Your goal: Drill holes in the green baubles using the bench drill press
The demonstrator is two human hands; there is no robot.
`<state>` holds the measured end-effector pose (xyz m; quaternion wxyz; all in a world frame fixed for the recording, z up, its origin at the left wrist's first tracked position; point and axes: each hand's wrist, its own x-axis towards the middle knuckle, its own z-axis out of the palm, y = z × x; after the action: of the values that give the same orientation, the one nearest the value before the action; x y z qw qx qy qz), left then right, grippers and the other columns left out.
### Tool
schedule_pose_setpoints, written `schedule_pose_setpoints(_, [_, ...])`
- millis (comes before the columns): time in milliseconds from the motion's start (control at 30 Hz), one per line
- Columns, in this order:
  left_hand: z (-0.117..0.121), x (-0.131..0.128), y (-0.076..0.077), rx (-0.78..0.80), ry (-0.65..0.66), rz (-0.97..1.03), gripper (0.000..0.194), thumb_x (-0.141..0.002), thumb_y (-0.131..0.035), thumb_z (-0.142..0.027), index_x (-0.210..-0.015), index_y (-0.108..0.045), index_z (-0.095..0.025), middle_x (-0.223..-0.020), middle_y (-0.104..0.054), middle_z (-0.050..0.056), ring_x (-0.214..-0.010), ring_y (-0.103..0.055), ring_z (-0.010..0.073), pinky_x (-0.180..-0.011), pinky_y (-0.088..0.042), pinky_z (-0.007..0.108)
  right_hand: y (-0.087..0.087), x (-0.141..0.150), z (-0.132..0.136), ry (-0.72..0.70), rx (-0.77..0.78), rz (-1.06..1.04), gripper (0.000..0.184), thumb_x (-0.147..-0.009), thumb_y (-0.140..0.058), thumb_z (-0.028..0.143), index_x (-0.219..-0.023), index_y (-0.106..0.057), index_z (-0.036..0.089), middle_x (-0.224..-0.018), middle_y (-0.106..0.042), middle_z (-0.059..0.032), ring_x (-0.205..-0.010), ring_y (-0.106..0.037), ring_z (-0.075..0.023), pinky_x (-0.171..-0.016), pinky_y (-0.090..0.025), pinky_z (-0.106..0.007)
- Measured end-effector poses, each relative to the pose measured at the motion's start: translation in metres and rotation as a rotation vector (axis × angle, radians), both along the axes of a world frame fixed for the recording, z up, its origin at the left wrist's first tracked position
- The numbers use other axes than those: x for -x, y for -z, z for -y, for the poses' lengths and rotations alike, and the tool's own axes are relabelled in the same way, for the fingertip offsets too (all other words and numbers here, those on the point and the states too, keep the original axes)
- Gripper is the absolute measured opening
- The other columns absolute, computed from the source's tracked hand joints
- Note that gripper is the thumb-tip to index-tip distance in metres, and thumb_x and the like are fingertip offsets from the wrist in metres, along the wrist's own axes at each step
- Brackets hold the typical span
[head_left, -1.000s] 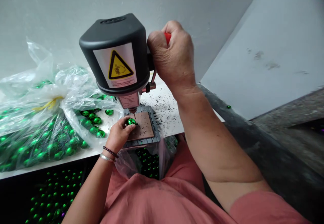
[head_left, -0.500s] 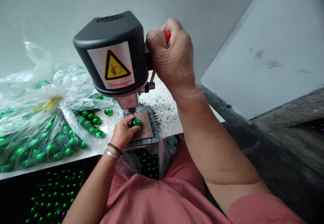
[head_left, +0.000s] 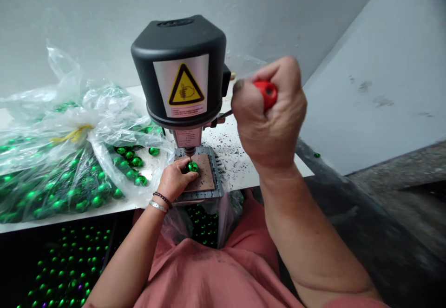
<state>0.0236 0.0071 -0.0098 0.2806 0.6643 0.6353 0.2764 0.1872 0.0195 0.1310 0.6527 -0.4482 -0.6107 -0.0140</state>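
Observation:
A small bench drill press (head_left: 181, 66) with a black domed head and a yellow warning label stands in the middle of the view. My left hand (head_left: 172, 180) pinches a shiny green ball (head_left: 193, 167) right under the drill chuck, on a brown plate (head_left: 204, 175). That plate lies on a grey metal base (head_left: 198, 197). My right hand (head_left: 270, 113) is closed around a red handle (head_left: 267, 93) on the feed lever at the drill's right side. The fingers hide most of the handle.
A clear plastic bag (head_left: 59, 178) full of green balls fills the table's left side, with several loose balls beside it. Black shavings lie on the white table (head_left: 237, 168). More green balls sit in a black container (head_left: 66, 261) below. A concrete ledge runs along the right.
My right hand has swung the red handle to the right and down. The green ball has shifted right under the chuck. The whole view has shifted slightly.

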Motion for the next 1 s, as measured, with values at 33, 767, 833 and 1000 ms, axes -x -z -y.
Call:
schedule_pose_setpoints(33, [0.0, 0.0, 0.001, -0.003, 0.003, 0.005, 0.045, -0.067, -0.066, -0.027, -0.111, -0.062, -0.017, -0.11, -0.066, 0.006, -0.104, -0.058, 0.0202, -0.095, -0.042, 0.033, 0.006, -0.001, 0.005, 0.038, -0.019, 0.026, 0.016, -0.078, -0.047, 0.028, -0.069, -0.037, 0.019, -0.06, -0.032, 0.0059, -0.053, -0.03, -0.003, -0.055, -0.034, -0.019])
schedule_pose_setpoints(767, [0.003, 0.0, 0.003, -0.025, 0.018, 0.018, 0.037, -0.069, -0.064, -0.028, -0.105, -0.065, -0.019, -0.102, -0.068, 0.004, -0.098, -0.059, 0.0195, -0.092, -0.042, 0.033, 0.07, 0.001, 0.032, 0.065, -0.154, 0.065, 0.011, -0.076, -0.051, 0.017, -0.082, -0.045, 0.022, -0.067, -0.048, 0.0042, -0.059, -0.047, -0.0057, -0.056, -0.043, -0.021])
schedule_pose_setpoints(833, [0.003, 0.0, 0.003, -0.022, 0.008, 0.011, 0.039, -0.069, -0.064, -0.028, -0.107, -0.064, -0.02, -0.107, -0.066, 0.004, -0.102, -0.058, 0.0193, -0.095, -0.041, 0.033, 0.072, 0.002, 0.032, 0.055, -0.148, 0.038, 0.012, -0.075, -0.051, 0.016, -0.084, -0.046, 0.023, -0.068, -0.049, 0.0041, -0.06, -0.048, -0.0057, -0.057, -0.044, -0.021])
schedule_pose_setpoints(1000, [0.003, 0.0, 0.005, -0.035, 0.014, -0.002, 0.039, -0.069, -0.064, -0.029, -0.107, -0.064, -0.02, -0.109, -0.066, 0.005, -0.104, -0.058, 0.0192, -0.095, -0.041, 0.032, 0.076, 0.006, 0.03, 0.033, -0.144, -0.021, 0.01, -0.076, -0.05, 0.017, -0.084, -0.046, 0.022, -0.068, -0.051, 0.004, -0.06, -0.051, -0.0062, -0.058, -0.045, -0.022])
